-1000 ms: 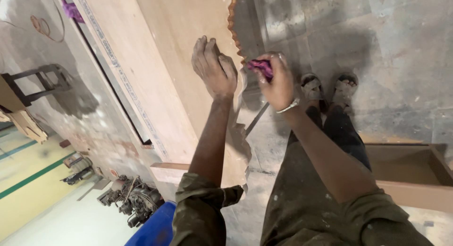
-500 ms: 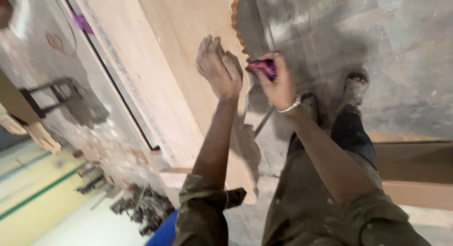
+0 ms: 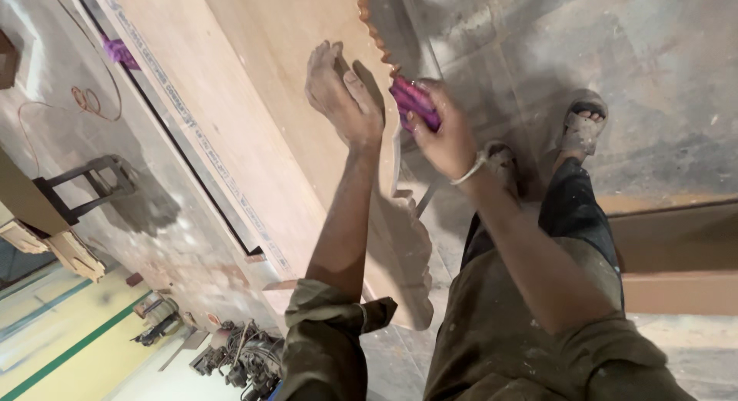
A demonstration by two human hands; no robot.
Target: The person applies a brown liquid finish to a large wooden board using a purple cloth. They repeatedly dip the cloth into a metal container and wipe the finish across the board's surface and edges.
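View from above my own arms. My left hand point(image 3: 344, 97) lies flat and open, fingers together, its palm pressed against the face of a tall wooden panel point(image 3: 307, 124) that stands on edge before me. The panel's near edge point(image 3: 400, 186) is cut in a scalloped, curving outline, with a row of small rounded beads visible near the top. My right hand point(image 3: 444, 136) is closed around a folded piece of purple abrasive sheet point(image 3: 413, 103), gripping it between thumb and fingers and holding it against that scalloped edge, just beside my left hand; the two hands sit on opposite sides of the edge, near each other but apart. A pale band point(image 3: 470, 169) circles my right wrist. Both forearms are dusted with fine powder, and olive sleeves are rolled above the elbows.

Below the hands, my sandalled feet point(image 3: 580, 128) stand on a grey concrete floor point(image 3: 653, 70). A plain brown board point(image 3: 676, 247) lies at the right. Behind the panel, a second large sheet with a dark strip along it point(image 3: 192, 163) leans at a slant, a scrap of purple point(image 3: 119, 53) resting near its upper end. At lower left, dark metal machine parts point(image 3: 242, 355) lie on the ground, well apart from the work.
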